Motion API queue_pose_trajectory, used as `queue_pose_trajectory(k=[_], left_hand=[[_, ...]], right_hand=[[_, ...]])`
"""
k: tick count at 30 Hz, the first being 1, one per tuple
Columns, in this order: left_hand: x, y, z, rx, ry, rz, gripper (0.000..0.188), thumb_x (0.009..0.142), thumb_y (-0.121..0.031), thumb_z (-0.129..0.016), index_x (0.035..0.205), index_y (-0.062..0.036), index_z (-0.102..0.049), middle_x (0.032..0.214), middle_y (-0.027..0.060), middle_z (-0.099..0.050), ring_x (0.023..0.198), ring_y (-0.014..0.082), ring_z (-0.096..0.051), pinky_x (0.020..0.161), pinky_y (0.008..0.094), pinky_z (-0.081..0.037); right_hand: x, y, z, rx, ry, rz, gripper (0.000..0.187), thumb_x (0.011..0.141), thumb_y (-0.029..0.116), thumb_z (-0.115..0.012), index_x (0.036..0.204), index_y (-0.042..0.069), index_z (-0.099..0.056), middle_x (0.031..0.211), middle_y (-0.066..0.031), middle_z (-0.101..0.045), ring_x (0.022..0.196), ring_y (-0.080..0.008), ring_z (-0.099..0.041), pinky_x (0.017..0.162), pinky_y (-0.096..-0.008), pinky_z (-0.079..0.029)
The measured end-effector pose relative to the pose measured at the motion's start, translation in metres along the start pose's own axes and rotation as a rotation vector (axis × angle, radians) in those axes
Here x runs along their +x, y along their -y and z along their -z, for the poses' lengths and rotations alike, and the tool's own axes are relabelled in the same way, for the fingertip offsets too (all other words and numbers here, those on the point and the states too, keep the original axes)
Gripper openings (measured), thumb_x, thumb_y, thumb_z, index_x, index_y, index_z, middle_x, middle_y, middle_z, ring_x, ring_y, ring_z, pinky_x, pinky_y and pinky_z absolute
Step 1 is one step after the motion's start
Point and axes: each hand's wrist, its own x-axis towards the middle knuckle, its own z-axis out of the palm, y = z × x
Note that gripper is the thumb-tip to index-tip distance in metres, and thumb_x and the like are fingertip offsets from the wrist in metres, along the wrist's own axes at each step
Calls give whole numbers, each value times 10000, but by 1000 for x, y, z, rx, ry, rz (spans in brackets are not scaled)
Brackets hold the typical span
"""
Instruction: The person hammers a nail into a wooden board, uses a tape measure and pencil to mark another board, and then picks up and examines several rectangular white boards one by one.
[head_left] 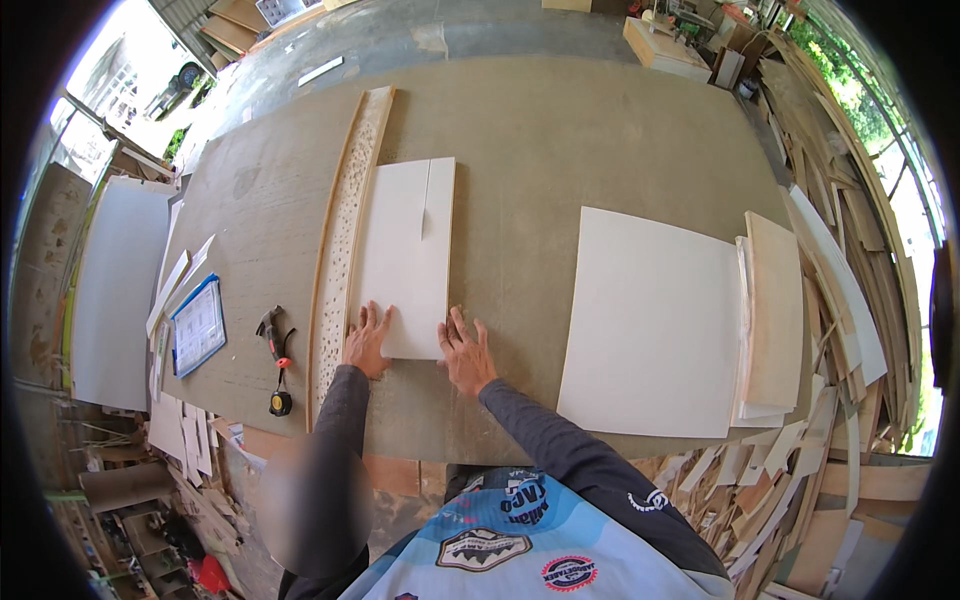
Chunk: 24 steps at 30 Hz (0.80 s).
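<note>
A white rectangular panel (pixel 405 270) lies flat on the big brown table, its left edge along a long speckled wooden strip (pixel 350 210). A thin dark line runs down from the panel's far edge for part of its length. My left hand (pixel 368 343) rests on the near left corner, fingers spread, beside the strip. My right hand (pixel 464 352) is open too, its fingers at the panel's near right corner and edge. Neither hand is wrapped round anything.
Left of the strip lie a hammer (pixel 273 335), a tape measure (pixel 281 402) and a blue clipboard with paper (pixel 199 326). A larger white panel (pixel 650 320) and stacked pale boards (pixel 772 310) sit at the right. Piles of scrap wood (pixel 740 480) surround the table.
</note>
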Motion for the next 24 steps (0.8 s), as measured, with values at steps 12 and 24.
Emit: queue_pose_trajectory(k=[12, 24], left_hand=[[70, 19, 25, 33, 15, -49, 1216, 597, -204, -913, 1606, -134, -238, 1599, 337, -236, 1469, 472, -308, 1126, 478, -430], [135, 35, 49, 26, 10, -81, 1228, 586, -223, -927, 1608, -149, -249, 1598, 342, -232, 1470, 446, -324, 1148, 450, -412]], right_hand=[[61, -28, 16, -69, 14, -74, 704, 914, 287, -682, 1492, -19, -421, 1547, -196, -443, 1553, -312, -173, 1194, -630, -161], [120, -57, 29, -97, 27, -133, 685, 908, 277, -697, 1495, 34, -442, 1533, -149, -481, 1538, -313, -228, 1209, -635, -158]])
